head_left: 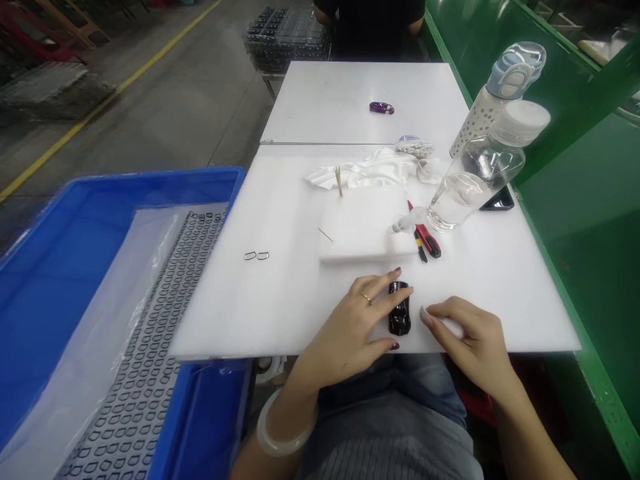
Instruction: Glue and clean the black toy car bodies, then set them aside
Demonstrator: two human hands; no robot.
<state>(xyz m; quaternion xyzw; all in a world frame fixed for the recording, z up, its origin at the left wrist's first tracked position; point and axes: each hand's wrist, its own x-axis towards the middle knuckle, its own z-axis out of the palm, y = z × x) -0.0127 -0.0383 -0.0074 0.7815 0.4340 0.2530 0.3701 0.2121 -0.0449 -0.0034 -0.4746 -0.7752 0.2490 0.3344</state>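
Observation:
A glossy black piece shaped like a small car (399, 310) lies on the white tabletop close to its front edge. My left hand (350, 327) is spread with its fingers apart. Its index finger reaches over the car-shaped piece, and the thumb rests near its lower left. Just right of the piece, my right hand (473, 337) is closed, thumb against index finger. Between those fingertips shows a small whitish piece (425, 316), perhaps cloth, mostly hidden by the hand. Farther left on the table are two thin black rings (257, 256).
Beyond my hands stands a white foam block (367, 227) with toothpicks (339, 181); a white cloth (370, 170) lies behind. Right are a red utility knife (427, 239), a clear bottle (480, 177) and a dotted bottle (483, 120). A blue bin (100, 187) stands left. A person sits ahead.

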